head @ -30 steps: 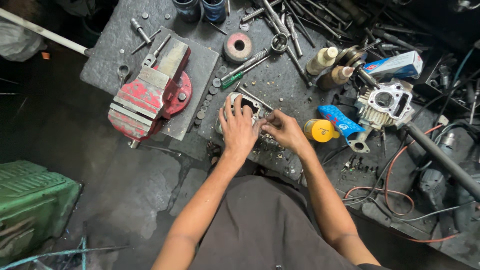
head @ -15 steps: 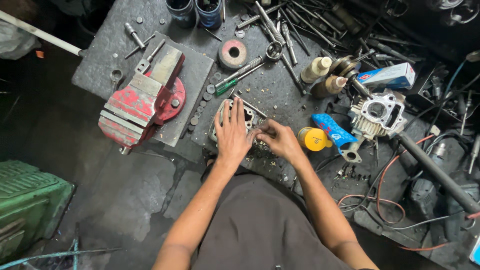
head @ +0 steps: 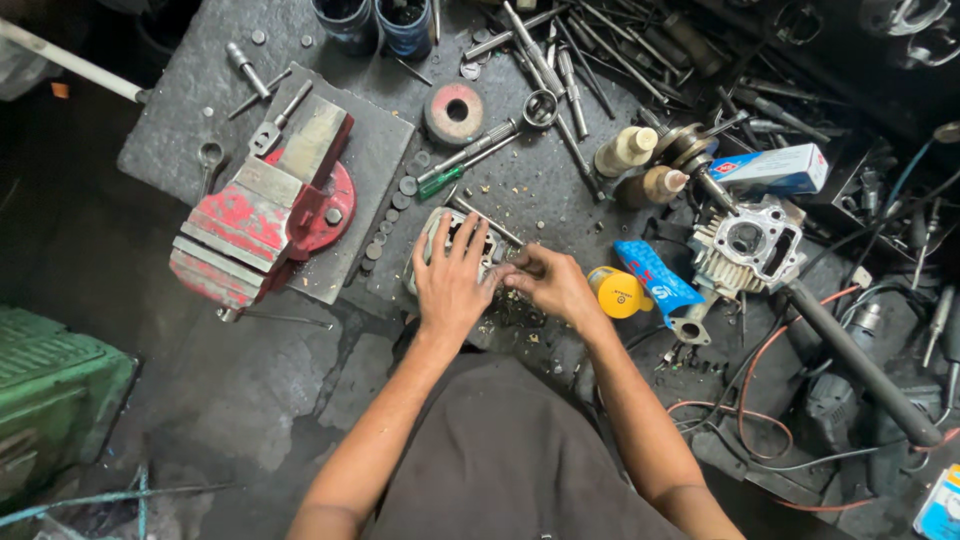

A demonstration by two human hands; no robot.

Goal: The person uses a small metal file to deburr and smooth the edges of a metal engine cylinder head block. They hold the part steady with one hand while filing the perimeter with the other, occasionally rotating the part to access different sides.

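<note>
My left hand (head: 453,283) lies flat, fingers spread, on a grey metal engine part (head: 434,237) at the near edge of the dark workbench (head: 190,100). My right hand (head: 551,284) is beside it, fingertips pinched together against the part's right side; whatever they pinch is too small to make out. Most of the part is hidden under the left hand. Small metal bits and grit lie on the bench just below both hands.
A red bench vise (head: 262,211) stands to the left. A grinding disc (head: 455,112), wrenches and sockets (head: 540,108), small bottles (head: 627,151), a yellow-capped blue tube (head: 640,285), a finned engine cylinder head (head: 745,247), a long black bar (head: 860,365) and cables lie around. A green crate (head: 50,400) sits lower left.
The view has shifted slightly, so the bench sits lower in frame. Both hands stay on the engine part; the right hand's fingers have drawn closer to the left hand.
</note>
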